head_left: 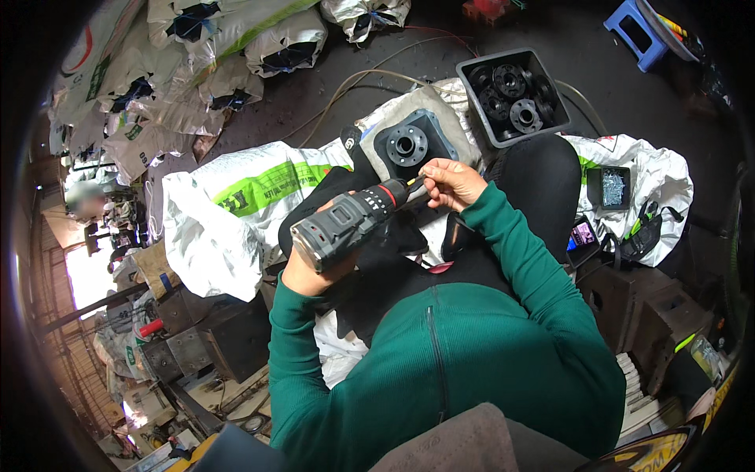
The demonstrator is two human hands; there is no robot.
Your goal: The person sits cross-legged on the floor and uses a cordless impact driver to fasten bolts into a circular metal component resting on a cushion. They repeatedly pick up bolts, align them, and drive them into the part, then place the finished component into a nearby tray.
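One cordless drill (350, 222) gripped in closed left hand (308, 274), right hand (452, 183) pinched on its bit tip, near one flanged black part (410, 145); one crate (487, 118) of flanges far right.

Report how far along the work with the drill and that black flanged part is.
Done: one black flanged part lies on the padded surface ahead of the knees. In hand: the left hand grips the cordless drill, while the right hand pinches something small at its bit tip. Left: the bit is not on the part yet; a crate holds more black flanges and a small tray of screws waits.
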